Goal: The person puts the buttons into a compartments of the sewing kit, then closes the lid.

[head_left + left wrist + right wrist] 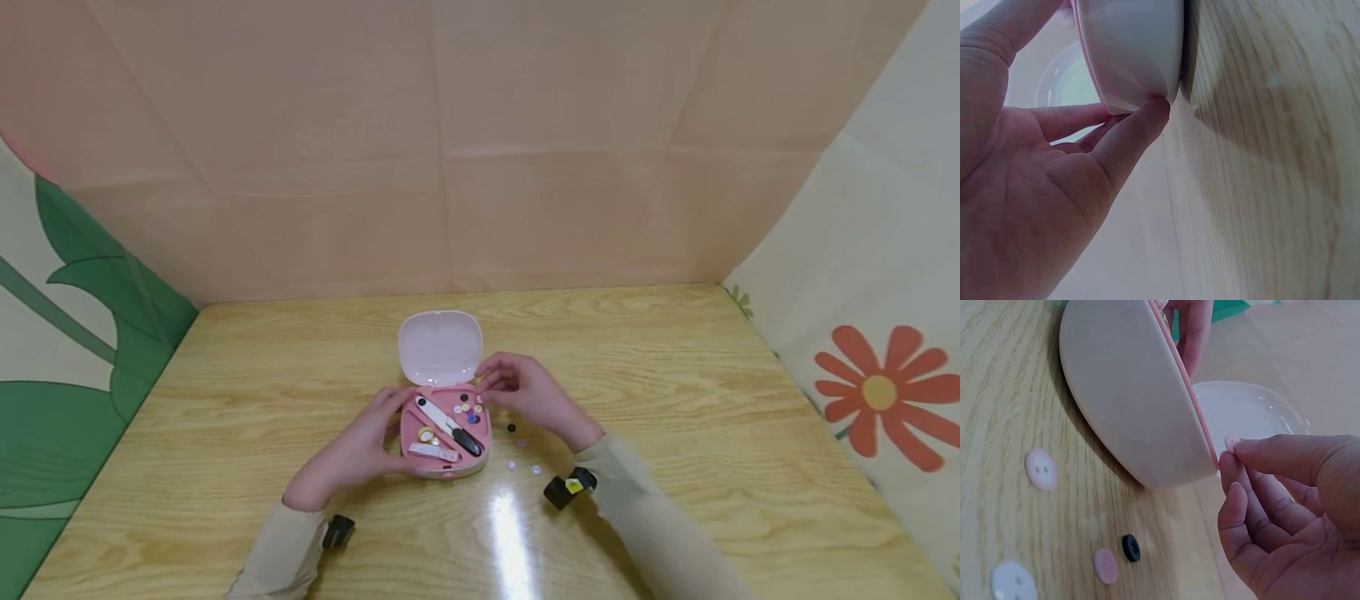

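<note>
A pink sewing box (474, 468) sits on the table with its clear lid (441, 346) raised. My left hand (358, 446) holds it from the left, thumb at the front and fingers at the back corner. At the box's back right, my right hand (531, 392) pinches a pale pink button (1230, 443) between thumb and index finger, right by the rim. Several buttons (467, 409) lie in the right compartment. A white tool with a black end (442, 422) lies diagonally across the middle. In the left compartment are a yellow-rimmed round piece (427, 435) and a white strip (433, 452).
Right of the box, loose buttons lie on the wooden table (247, 400): a black button (1130, 547), a pink button (1105, 566), a pale pink-rimmed button (1040, 469) and a white button (1014, 582). A plain backdrop (450, 167) hangs behind the table.
</note>
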Demonstrator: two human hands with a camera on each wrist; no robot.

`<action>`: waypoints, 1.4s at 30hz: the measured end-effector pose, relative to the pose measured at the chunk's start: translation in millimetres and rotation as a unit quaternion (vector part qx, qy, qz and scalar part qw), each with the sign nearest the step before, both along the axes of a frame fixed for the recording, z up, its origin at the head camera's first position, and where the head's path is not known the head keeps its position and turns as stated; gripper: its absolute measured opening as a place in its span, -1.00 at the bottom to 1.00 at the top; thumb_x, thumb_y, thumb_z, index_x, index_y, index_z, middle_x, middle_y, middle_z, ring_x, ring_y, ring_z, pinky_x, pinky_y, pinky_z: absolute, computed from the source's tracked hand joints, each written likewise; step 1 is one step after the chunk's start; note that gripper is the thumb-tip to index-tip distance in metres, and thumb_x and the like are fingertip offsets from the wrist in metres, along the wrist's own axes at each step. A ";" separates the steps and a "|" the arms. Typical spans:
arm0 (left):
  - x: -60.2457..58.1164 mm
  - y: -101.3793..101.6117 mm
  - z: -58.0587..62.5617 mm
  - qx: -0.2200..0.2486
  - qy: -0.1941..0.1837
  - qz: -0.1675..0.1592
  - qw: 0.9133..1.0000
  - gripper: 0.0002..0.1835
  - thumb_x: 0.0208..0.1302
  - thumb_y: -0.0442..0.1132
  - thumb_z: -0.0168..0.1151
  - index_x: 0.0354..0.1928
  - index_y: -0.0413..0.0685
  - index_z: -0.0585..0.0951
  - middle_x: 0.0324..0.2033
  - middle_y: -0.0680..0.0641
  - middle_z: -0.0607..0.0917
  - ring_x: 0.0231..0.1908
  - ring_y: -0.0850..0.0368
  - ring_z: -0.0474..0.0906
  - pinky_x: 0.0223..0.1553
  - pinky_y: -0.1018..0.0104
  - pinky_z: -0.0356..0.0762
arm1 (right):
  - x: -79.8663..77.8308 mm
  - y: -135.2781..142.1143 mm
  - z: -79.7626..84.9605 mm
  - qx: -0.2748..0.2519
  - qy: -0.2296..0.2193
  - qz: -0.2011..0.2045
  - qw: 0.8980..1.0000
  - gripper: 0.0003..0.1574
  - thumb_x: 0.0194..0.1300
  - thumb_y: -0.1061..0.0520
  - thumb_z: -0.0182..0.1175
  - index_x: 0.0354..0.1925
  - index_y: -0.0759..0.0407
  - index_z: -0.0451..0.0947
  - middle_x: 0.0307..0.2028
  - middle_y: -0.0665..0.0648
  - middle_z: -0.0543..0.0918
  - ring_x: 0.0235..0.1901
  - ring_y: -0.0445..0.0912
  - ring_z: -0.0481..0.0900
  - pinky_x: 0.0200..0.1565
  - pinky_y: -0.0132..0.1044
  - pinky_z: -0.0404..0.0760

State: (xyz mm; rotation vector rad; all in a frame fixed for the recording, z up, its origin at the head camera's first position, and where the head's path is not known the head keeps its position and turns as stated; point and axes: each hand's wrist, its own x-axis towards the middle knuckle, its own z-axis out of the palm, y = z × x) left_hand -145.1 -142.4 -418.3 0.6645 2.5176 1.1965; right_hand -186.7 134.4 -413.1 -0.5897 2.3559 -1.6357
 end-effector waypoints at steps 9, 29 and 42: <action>0.2 1.3 0.9 0.000 0.012 -0.002 1.000 0.12 -0.21 0.13 0.56 0.44 0.06 0.20 0.19 0.04 0.33 0.23 0.08 0.28 0.30 0.09 0.24 | 0.6 -5.3 0.4 -0.028 -0.004 0.002 1.000 -0.64 0.15 0.42 0.28 -0.06 0.40 0.50 -0.26 0.26 0.66 -0.26 0.09 0.63 -0.22 -0.27 0.67; -0.3 -0.5 -0.5 -0.002 0.009 -0.004 1.000 0.07 -0.16 0.11 0.55 0.43 0.08 0.22 0.19 0.06 0.32 0.24 0.11 0.27 0.29 0.12 0.25 | 1.9 -22.4 2.8 -0.012 -0.001 0.000 1.000 -0.68 0.17 0.44 0.26 -0.08 0.33 0.51 -0.29 0.15 0.67 -0.29 -0.02 0.64 -0.30 -0.22 0.68; -1.3 -1.1 -2.3 0.001 0.009 -0.007 1.000 0.07 -0.17 0.10 0.55 0.43 0.08 0.22 0.17 0.08 0.32 0.23 0.13 0.28 0.29 0.16 0.26 | 0.8 -24.7 0.2 -0.009 -0.020 -0.027 0.999 -0.70 0.16 0.38 0.30 -0.10 0.29 0.54 -0.30 0.10 0.68 -0.31 -0.04 0.63 -0.32 -0.19 0.67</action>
